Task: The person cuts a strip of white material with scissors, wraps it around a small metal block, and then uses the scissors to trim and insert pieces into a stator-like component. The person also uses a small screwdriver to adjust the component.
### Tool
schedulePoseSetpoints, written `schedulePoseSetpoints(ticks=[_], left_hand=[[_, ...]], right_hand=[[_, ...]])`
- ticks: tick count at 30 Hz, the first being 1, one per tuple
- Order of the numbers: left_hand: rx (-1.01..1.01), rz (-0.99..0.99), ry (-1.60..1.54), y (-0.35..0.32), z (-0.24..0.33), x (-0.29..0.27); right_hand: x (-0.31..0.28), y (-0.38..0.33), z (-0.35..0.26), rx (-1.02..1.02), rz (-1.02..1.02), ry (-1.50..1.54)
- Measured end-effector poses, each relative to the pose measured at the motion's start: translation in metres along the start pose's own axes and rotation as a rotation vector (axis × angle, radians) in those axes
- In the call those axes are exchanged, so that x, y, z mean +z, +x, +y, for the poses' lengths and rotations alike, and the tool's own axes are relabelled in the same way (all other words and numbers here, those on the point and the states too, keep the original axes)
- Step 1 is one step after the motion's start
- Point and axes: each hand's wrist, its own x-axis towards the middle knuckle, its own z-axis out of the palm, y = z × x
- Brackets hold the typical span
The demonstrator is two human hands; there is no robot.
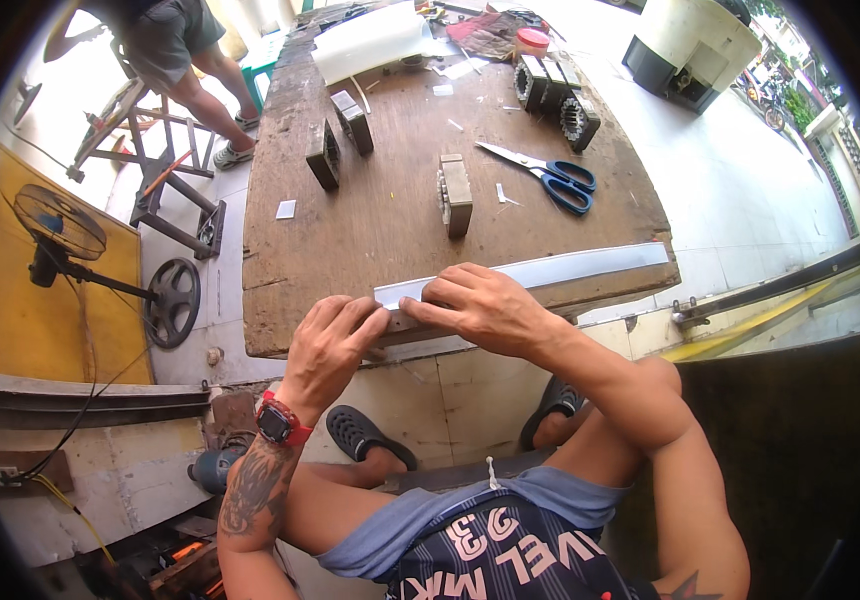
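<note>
A long pale grey strip [570,267] of thin sheet lies along the near edge of a worn wooden workbench [380,210]. My left hand [333,340] pinches the strip's left end at the bench edge. My right hand [475,303] presses down on the strip just beside it, fingers spread flat over it. The part of the strip under both hands is hidden. A red wristwatch sits on my left wrist.
Blue-handled scissors [550,175] lie behind the strip. Several grey laminated metal blocks [455,193] stand on the bench, more at the far right [555,95]. Another person's legs [195,75] are at the far left by a metal stand. A floor fan [60,225] stands left.
</note>
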Motion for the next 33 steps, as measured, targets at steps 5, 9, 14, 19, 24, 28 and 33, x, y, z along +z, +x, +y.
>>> schedulePoseSetpoints(ticks=[5, 9, 14, 19, 24, 28, 33], left_hand=[[-0.014, 0.004, -0.016, -0.011, -0.004, 0.004], [-0.007, 0.017, -0.023, -0.010, -0.005, 0.003], [-0.019, 0.005, -0.013, -0.008, -0.002, 0.000], [-0.036, -0.007, -0.012, -0.008, 0.000, -0.001], [-0.044, -0.018, 0.001, -0.007, 0.003, -0.002], [-0.056, -0.033, 0.016, -0.005, 0.005, -0.005], [-0.153, -0.083, -0.010, -0.007, 0.011, -0.008]], right_hand=[[0.002, -0.006, 0.007, -0.064, -0.006, 0.002], [0.003, -0.004, 0.006, -0.039, 0.006, 0.009], [0.000, -0.002, 0.006, -0.021, -0.017, 0.032], [0.000, -0.001, 0.006, -0.018, -0.021, 0.033], [-0.001, 0.000, 0.005, -0.009, -0.036, 0.043], [-0.003, 0.002, 0.004, 0.000, -0.058, 0.044], [-0.005, 0.005, -0.001, 0.024, -0.131, 0.002]])
